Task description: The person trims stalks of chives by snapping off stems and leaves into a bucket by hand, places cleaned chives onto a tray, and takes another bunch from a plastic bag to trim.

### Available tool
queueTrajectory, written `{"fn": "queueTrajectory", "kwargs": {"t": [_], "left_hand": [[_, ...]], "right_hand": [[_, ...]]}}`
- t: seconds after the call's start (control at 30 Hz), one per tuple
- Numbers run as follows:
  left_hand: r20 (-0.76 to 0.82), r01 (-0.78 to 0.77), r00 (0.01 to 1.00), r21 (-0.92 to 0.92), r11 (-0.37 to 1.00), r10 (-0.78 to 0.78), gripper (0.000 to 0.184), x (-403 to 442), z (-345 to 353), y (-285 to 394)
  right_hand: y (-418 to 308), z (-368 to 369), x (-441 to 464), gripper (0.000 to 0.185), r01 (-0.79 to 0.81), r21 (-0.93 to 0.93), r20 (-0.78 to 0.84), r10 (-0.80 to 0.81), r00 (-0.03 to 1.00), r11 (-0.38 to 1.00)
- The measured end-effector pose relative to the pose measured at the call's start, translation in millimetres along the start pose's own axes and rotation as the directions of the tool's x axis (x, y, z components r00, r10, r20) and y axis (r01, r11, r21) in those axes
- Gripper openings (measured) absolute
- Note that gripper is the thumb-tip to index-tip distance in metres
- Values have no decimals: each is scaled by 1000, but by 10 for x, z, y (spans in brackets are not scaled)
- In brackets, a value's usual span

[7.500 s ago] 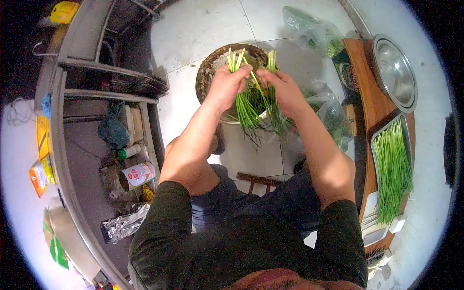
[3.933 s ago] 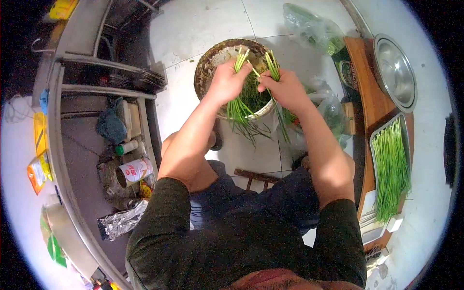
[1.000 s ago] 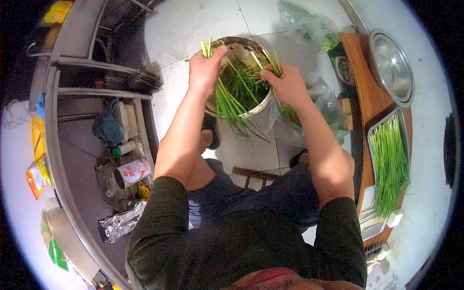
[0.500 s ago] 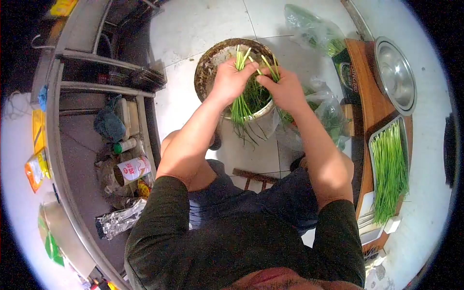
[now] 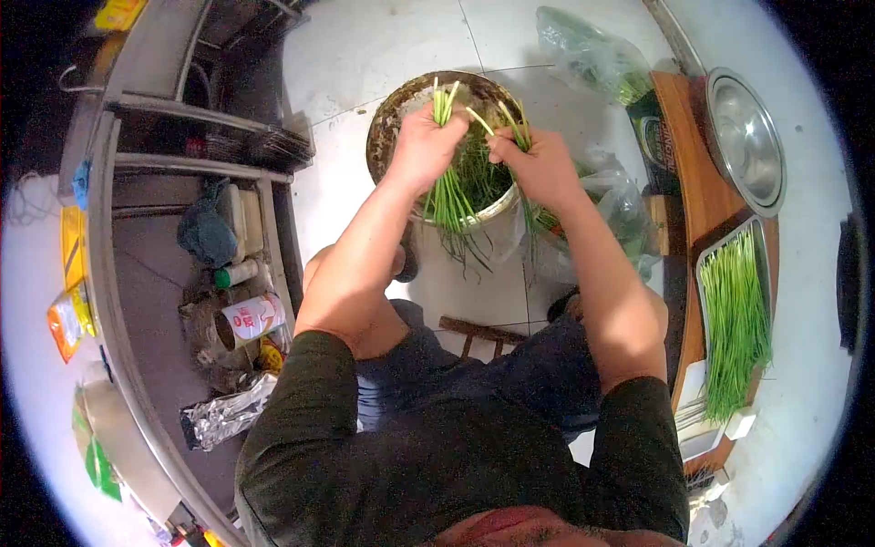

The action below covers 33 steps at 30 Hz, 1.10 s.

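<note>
Over a round, stained bucket (image 5: 381, 137) with green trimmings (image 5: 481, 173) inside, my left hand (image 5: 427, 146) is closed round a bunch of green stalks (image 5: 447, 202), pale ends up and leaves hanging past the rim. To its right my right hand (image 5: 538, 164) pinches a smaller bunch of stalks (image 5: 521, 128), with one pale stalk slanting up toward the left hand. A small gap lies between the hands. Many similar stalks lie lined up in a metal tray (image 5: 770, 273) at the right.
A steel basin (image 5: 747, 141) stands on the wooden board (image 5: 684, 118) at the right. Plastic bags with greens (image 5: 592, 55) lie on the floor beyond and right of the bucket. At the left is a metal shelf (image 5: 182, 169) with a can (image 5: 255, 321) and foil (image 5: 228, 415).
Since half a second ago my left hand has moved slightly left with its bunch, away from my right hand. A pale stalk now angles out from the right hand's grip.
</note>
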<state>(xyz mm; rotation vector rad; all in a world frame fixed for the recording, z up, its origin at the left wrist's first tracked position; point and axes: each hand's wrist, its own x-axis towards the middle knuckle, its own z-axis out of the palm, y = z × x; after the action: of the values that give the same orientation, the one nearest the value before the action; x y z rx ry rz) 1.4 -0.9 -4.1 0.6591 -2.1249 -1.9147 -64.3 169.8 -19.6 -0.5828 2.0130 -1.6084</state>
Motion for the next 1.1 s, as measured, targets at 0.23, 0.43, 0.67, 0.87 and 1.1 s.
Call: {"fn": "queueTrajectory", "kwargs": {"t": [0.23, 0.43, 0.67, 0.87, 1.1], "left_hand": [[-5, -48, 999, 16, 999, 48, 15, -42, 35, 57], [15, -21, 1000, 142, 990, 20, 16, -90, 59, 99], [45, -13, 999, 102, 995, 8, 24, -51, 37, 32], [65, -1, 998, 157, 988, -9, 16, -39, -23, 62], [-68, -33, 997, -7, 999, 33, 15, 30, -48, 7]], "right_hand": [[45, 14, 16, 32, 63, 9, -39, -62, 997, 998], [-46, 4, -25, 33, 91, -278, -79, -117, 990, 956], [-34, -1, -36, 37, 86, -261, -48, -102, 994, 962], [33, -14, -4, 31, 89, -222, 27, -85, 996, 971], [-144, -47, -44, 33, 27, -104, 137, -13, 991, 994]]}}
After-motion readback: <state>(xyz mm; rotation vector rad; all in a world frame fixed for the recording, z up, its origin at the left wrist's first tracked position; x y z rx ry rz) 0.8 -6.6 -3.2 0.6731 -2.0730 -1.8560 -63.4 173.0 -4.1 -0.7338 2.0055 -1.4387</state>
